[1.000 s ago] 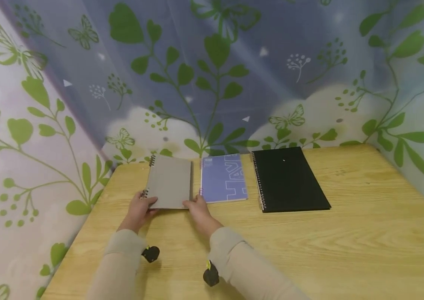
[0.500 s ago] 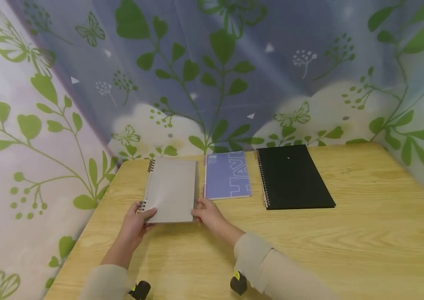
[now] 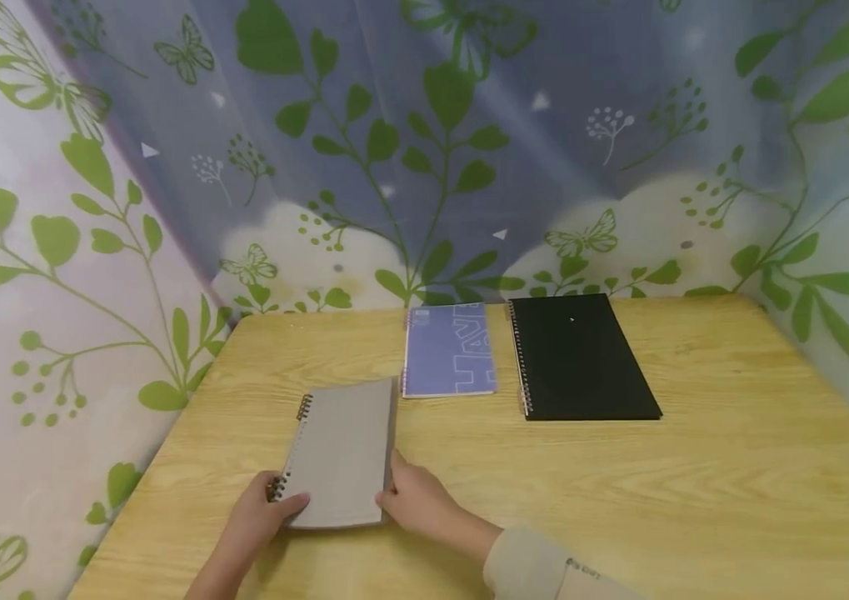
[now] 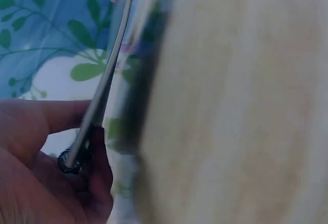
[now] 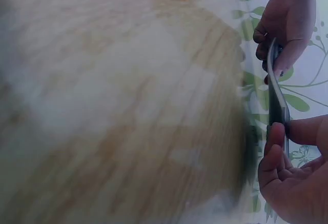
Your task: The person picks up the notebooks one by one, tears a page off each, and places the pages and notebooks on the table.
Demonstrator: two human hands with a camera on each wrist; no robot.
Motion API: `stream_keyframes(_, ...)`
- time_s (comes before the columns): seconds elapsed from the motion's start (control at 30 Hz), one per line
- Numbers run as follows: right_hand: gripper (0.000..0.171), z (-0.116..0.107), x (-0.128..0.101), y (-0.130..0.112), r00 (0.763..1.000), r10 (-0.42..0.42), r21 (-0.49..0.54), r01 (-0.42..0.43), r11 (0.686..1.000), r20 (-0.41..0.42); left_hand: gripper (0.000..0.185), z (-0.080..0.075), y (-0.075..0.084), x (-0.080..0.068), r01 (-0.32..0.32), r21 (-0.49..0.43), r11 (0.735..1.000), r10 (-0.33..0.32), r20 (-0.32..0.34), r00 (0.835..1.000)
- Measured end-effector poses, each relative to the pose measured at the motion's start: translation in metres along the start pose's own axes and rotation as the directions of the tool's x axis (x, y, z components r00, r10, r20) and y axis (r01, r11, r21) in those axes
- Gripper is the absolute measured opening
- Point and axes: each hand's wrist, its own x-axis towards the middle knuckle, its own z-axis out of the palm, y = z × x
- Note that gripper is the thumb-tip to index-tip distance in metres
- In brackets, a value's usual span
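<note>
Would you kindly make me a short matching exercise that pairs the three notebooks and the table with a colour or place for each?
Things:
1. grey notebook
2. purple notebook
3. black notebook
4. table

Descriptions:
a. pale wood with visible grain
b. lying farthest right of the three
c. held at its near corners by the left hand and the right hand
d. lying in the middle at the back, white letters on its cover

Pairs: 1-c, 2-d, 3-b, 4-a
</note>
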Motion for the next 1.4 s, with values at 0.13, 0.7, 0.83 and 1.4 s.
stream_keyframes(0.13, 0.054, 0.002, 0.0, 0.002, 1.0, -0.009, -0.097, 0.009, 0.995, -0.003, 0.071, 0.008, -0.005, 0.002, -0.047, 0.176, 0.983, 0.05, -0.012, 0.999)
stream_keyframes(0.7, 0.063, 0.011, 0.001, 0.006, 0.999, 0.028, -0.297, -0.033, 0.954, -0.022, 0.067, 0.005, 0.0, -0.003, -0.082, 0.445, 0.892, 0.131, -0.081, 0.988)
stream_keyframes(0.83, 0.063, 0.007, 0.002, 0.005, 0.999, 0.026, -0.206, -0.029, 0.978, -0.019, 0.071, 0.006, 0.006, -0.007, -0.134, 0.487, 0.863, 0.197, -0.081, 0.977)
stream_keyframes(1.4, 0.045, 0.002, 0.035, -0.026, 0.911, -0.405, -0.355, 0.356, 0.864, -0.071, 0.059, -0.032, 0.07, -0.037, -0.375, 0.311, 0.873, 0.341, 0.16, 0.926)
